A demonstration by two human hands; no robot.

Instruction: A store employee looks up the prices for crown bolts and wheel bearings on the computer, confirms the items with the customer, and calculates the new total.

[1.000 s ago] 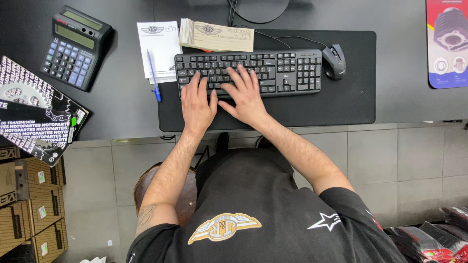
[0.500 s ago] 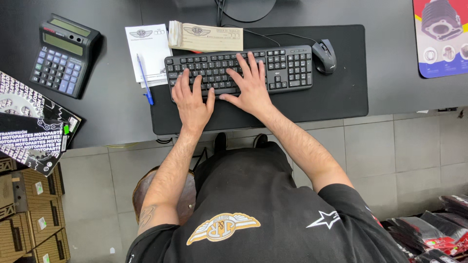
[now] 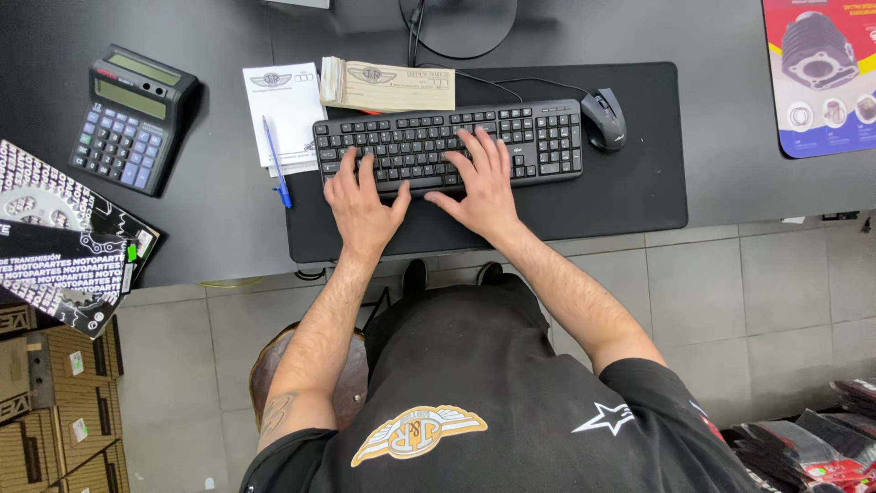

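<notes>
Both hands were on the black keyboard (image 3: pixel 447 146), which sat on a black desk mat (image 3: pixel 620 196) straight ahead of the person. Left hand (image 3: pixel 363 205) lay flat and open, fingers spread over the left key block, gripping nothing. Right hand (image 3: pixel 482 187) likewise open, fingers fanned over the middle keys, thumb near the space bar, holding nothing.

Black mouse (image 3: pixel 605 119) sat just beyond the keyboard's right end, well clear of the right hand. A blue pen (image 3: pixel 276 162) lay on a white notepad (image 3: pixel 285 114) just left of the left hand, half off the pad's lower edge. A thick receipt book (image 3: pixel 388 85) sat right behind the keyboard, touching or nearly touching its back edge. A calculator (image 3: pixel 130 119) sat farther left, and black printed packets (image 3: pixel 64 242) overhung the desk edge further out on that side.

Risks, as judgement: the pen looked loose, and a left-hand sweep could knock it off. The packets could slide off if bumped. The mouse cable (image 3: pixel 511 87) ran behind the keyboard and could snag the receipt book if either moved.
</notes>
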